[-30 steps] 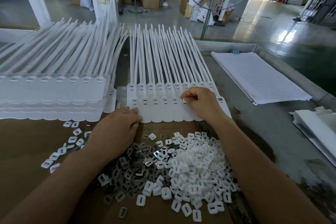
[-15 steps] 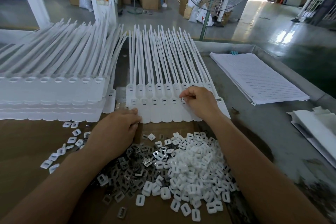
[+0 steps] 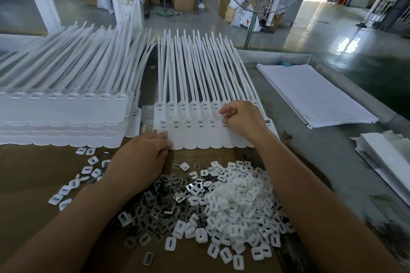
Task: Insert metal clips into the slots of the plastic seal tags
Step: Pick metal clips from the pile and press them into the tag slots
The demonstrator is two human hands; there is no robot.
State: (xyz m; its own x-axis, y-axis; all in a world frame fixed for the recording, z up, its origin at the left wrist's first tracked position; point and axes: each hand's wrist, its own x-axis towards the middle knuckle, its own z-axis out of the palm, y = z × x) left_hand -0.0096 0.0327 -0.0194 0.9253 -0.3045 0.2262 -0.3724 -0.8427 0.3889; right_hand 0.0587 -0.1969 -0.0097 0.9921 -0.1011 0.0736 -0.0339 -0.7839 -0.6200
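Right hand (image 3: 244, 122) is over the near row of seal tags (image 3: 199, 135). Fingers are curled, thumb and forefinger pinched together at one slot; what sits between them is hidden, a metal clip by my guess. Left hand (image 3: 142, 157) has bent fingers, tips on the sheet's near-left corner. Whether it pins the edge or pinches it I cannot tell. The loose metal clips (image 3: 159, 204) lie heaped just behind my left wrist, and the white plastic caps (image 3: 239, 206) are between my forearms. The stacked tags (image 3: 66, 117) are off to the left of my left hand and the lined paper (image 3: 310, 95) is well right of my right. To seat it well, I should hold the sheet flat, square the clip to the slot and press straight down, not at a tilt. I should feel for it going flush, then shift one slot over.
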